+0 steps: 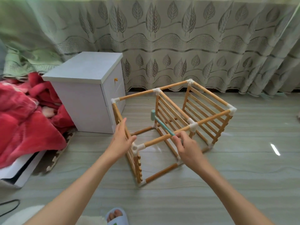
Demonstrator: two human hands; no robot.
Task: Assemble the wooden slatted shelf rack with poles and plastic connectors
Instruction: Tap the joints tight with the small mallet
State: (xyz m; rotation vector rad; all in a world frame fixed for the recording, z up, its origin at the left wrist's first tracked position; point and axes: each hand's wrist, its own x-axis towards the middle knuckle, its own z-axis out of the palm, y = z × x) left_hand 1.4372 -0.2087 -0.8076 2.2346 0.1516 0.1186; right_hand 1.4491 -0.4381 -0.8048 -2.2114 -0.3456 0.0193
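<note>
The pale wooden slatted shelf rack (pixel 173 125), a box frame of round poles joined by white plastic connectors, lies on its side on the grey tiled floor (pixel 227 184), near the white bedside cabinet (pixel 87 88) and in front of the leaf-patterned curtain (pixel 178 38); its three slatted panels stand on edge and every corner seems already fitted, so the job looks close to done and the step in hand appears to be tapping joints home. The left hand (pixel 121 139) lies with straight fingers against the top of the near slatted end panel (pixel 129 143), steadying it beside the near white three-way corner connector (pixel 137 146), gripping nothing. The right hand (pixel 186 147) has its fingers curled round the tail of the small mint-green plastic mallet (pixel 162 125), whose head hangs inside the frame just beside the middle panel. To do this well, I would keep the left palm braced close to whichever joint is struck, so the frame does not skid on the smooth tile, strike squarely along the pole's axis and not across it, use short light taps since the connectors are plastic, and keep the bracing fingers out of the mallet's path. Check each pole is seated fully, then turn the rack upright. No brand, label or readable writing shows anywhere.
</note>
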